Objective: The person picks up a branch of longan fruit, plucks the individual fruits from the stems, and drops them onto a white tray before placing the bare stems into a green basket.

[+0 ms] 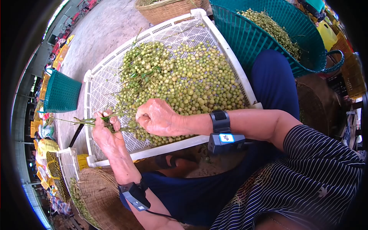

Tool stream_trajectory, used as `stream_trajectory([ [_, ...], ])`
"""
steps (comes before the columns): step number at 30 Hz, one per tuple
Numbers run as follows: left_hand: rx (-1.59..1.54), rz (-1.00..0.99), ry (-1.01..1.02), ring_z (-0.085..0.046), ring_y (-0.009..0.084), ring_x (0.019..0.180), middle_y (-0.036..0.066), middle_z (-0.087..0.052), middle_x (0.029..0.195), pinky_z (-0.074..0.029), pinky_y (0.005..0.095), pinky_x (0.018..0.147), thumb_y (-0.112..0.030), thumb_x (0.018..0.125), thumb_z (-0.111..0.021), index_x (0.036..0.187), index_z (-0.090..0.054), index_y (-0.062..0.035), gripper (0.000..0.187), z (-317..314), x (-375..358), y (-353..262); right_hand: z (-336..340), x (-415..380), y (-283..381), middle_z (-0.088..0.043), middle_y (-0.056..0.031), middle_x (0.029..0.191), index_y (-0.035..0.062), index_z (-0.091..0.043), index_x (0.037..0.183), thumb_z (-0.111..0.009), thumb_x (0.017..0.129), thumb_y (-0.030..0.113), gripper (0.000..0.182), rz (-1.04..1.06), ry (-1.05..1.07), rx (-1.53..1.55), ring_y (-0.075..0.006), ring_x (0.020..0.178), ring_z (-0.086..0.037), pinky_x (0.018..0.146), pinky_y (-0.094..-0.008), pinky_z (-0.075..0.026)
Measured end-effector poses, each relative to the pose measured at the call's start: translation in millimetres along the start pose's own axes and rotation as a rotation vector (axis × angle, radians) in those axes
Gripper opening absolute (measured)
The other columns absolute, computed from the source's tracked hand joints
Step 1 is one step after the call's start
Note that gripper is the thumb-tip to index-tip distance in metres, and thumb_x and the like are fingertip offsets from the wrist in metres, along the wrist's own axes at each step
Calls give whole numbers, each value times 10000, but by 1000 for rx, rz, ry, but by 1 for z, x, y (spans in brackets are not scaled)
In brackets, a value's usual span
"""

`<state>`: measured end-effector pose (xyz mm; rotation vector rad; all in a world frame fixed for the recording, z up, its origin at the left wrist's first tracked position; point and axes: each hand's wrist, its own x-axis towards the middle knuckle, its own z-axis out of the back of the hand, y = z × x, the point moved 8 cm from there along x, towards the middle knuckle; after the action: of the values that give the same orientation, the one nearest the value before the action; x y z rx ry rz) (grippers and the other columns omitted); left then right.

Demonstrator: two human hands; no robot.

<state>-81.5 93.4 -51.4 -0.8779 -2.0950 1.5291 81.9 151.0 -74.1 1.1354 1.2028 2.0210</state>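
My left hand is closed on a thin bunch of green stems, whose ends stick out to the left past the fingers. Close beside it, my right hand is curled with fingers pressed together; what is between them is hidden. Both hands are over the near left part of a white plastic mesh tray. Small round yellow-green fruits lie loose across the tray's middle and right. A heap of fruits still on leafy stems sits toward the tray's far left.
At the right stands a large teal basket with a pile of stemmed fruit. Woven baskets are beyond the tray and at the lower left. A smaller teal basket stands on the floor left. My knee is against the tray's right side.
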Motion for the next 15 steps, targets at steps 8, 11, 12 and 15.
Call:
stream_trajectory([
  [8, -40, 22, 47, -444, 133, 550, 78, -508, 751, -323, 219, 417, -205, 925, -461, 860, -456, -56, 163, -6, 0, 10, -7, 5, -3, -563, -110, 534, -7, -603, 588, -692, 642, 281, 306, -150, 164, -18, -204, 494, -539, 492, -329, -420],
  [11, 14, 30, -31, -453, 137, 556, 87, -521, 763, -325, 213, 424, -203, 917, -473, 871, -460, -49, 161, -5, -2, 13, -11, 5, -10, -561, -121, 536, -13, -588, 560, -703, 621, 341, 377, -222, 153, 10, -208, 493, -525, 489, -341, -413],
  [12, 8, 30, -5, -457, 140, 559, 90, -525, 767, -325, 210, 425, -202, 914, -477, 872, -463, -48, 160, -5, 0, 15, -11, 5, -12, -561, -121, 536, -13, -588, 560, -703, 621, 341, 377, -223, 153, 10, -208, 493, -525, 489, -341, -413],
  [15, -9, 30, 10, -463, 144, 560, 93, -529, 768, -324, 207, 420, -198, 911, -481, 870, -468, -48, 155, -4, 2, 16, -11, 11, -14, -537, -108, 514, -16, -561, 522, -697, 648, 307, 373, -157, 160, 71, -190, 465, -499, 463, -346, -397],
])
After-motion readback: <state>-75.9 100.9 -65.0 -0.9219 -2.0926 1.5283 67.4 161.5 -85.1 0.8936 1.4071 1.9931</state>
